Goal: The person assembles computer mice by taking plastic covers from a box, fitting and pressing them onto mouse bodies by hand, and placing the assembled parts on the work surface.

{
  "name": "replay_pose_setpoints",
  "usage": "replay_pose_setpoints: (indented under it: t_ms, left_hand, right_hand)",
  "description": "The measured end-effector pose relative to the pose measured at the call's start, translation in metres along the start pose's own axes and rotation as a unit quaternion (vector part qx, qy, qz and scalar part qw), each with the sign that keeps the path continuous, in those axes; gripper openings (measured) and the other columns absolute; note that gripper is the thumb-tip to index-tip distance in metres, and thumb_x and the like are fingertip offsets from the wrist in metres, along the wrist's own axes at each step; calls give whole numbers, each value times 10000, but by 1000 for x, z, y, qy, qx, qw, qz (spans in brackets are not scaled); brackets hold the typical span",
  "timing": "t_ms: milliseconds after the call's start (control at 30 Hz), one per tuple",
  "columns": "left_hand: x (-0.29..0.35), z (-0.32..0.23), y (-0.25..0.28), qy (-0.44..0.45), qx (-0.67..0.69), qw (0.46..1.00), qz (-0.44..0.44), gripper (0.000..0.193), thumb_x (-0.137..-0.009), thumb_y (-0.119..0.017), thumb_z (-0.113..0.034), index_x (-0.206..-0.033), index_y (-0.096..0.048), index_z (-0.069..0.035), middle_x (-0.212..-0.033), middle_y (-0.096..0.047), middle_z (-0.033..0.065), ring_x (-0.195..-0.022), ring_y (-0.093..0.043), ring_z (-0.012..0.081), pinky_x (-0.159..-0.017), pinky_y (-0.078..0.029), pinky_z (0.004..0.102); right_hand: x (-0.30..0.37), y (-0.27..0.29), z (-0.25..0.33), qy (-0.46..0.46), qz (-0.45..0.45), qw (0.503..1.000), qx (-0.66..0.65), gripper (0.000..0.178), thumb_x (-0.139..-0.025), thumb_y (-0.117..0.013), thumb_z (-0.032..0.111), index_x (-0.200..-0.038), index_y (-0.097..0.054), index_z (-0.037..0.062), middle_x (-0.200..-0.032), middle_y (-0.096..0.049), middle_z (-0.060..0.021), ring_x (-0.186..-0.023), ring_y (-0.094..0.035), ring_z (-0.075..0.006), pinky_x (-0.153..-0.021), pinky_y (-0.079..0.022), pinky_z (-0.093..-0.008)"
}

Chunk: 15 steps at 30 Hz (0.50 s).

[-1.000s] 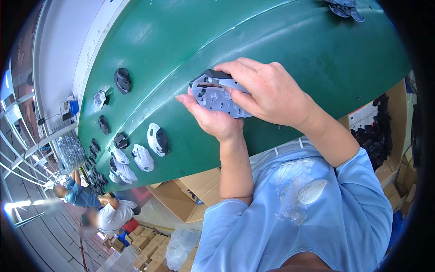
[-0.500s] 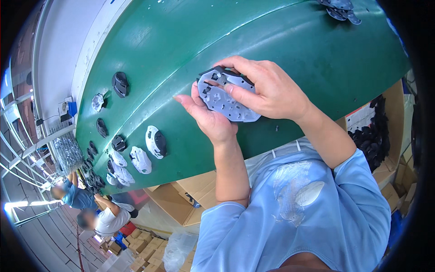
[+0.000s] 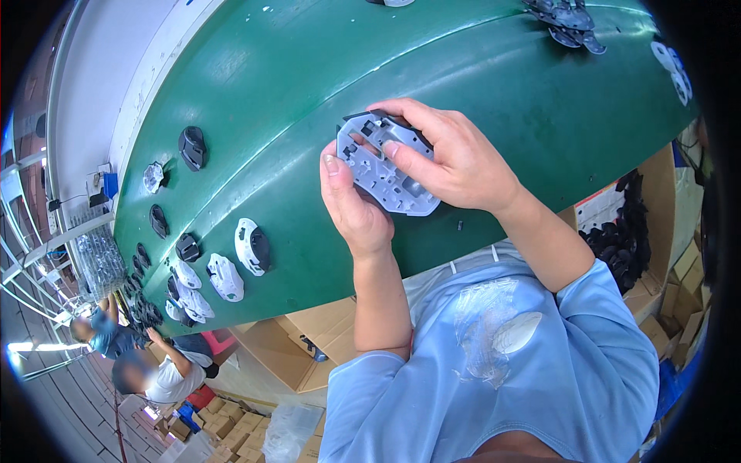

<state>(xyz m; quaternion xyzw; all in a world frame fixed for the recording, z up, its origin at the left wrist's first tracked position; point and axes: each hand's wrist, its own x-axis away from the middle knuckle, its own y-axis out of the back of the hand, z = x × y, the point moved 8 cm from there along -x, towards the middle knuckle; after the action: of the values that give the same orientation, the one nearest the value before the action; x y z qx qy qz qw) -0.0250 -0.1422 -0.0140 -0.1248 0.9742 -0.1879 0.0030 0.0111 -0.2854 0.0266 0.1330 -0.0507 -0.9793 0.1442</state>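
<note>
While the left hand (image 3: 352, 208) grasps the grey shell (image 3: 392, 187) along its left side, the right hand (image 3: 457, 158) clasps its upper right edge, fingers (image 3: 413, 114) gripping, above the green surface (image 3: 494, 85).

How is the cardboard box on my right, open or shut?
The box is open: black parts show inside it.

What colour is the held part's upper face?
The held part's upper face is pale bluish grey, best in head view.
</note>
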Motion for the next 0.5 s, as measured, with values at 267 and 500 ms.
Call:
replay_pose_setpoints:
  t_ms: [267,500]
  left_hand:
    - [2,5,3,-6,37,999,5,483,-1104,-283,-439,-1194,-554,-49,-1113,-648,85,-1041,-646,187,-899,-536,365]
    - [4,9,8,-2,63,998,22,515,-1099,-280,-454,-1221,-564,-42,-1137,-653,87,-1044,-650,194,-892,-538,359]
  right_hand:
    - [2,2,8,24,-1,999,24,394,-901,-654,191,-1225,-589,-24,-1020,-701,-223,-905,-681,-399,-784,-539,-442]
    - [3,2,11,21,2,1000,21,384,-903,-654,188,-1220,-593,-19,-1033,-698,-224,-925,-677,-401,-806,-538,-442]
